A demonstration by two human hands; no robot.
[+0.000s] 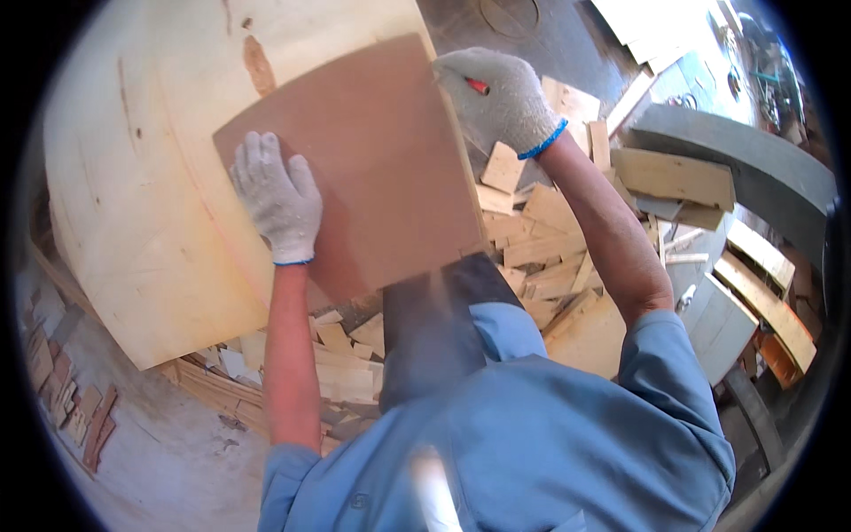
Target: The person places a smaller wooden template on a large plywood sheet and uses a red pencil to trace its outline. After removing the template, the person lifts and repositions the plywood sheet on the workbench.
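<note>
One left hand (279,202) and one right hand (501,96) make two. There are two gloves (292,222), two blue cuffs (544,145) and two bare forearms (293,355). One brown panel (381,177), one pale sheet (151,222), one red stick (478,86), one shirt (550,443). Wood scraps (550,208) number well over a dozen, too heaped to count exactly; the dark strips (102,430) are several, too small to count.
</note>
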